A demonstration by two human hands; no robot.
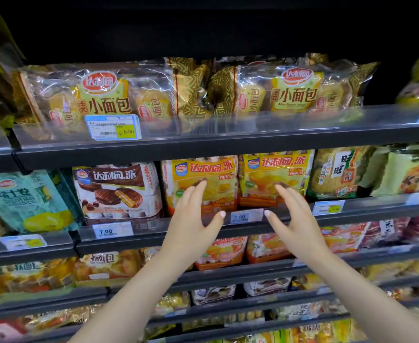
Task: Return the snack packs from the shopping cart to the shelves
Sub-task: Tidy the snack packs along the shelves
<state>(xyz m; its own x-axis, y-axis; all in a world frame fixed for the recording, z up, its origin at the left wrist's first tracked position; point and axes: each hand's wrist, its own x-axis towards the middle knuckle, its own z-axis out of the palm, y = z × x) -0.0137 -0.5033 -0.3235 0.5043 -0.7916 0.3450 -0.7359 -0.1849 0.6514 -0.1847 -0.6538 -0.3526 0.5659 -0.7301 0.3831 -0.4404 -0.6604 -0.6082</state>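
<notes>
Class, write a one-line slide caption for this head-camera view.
Both open hands, left and right, reach toward two yellow pie packs on the middle shelf.

Two upright yellow snack packs (238,181), shelved

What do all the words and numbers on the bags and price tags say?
"小面包": clear bread bags, top shelf.
"Mini French bread": right bread bag.
"6.00": top shelf tag.
"达利园·派": brown pie bag and two yellow pie bags.
"7.00": tag under the brown bag and tag between the hands.
"旺旺": cracker bag.
"瑞士卷": teal bag.
Other tags and lower packs: too blurred.
</notes>
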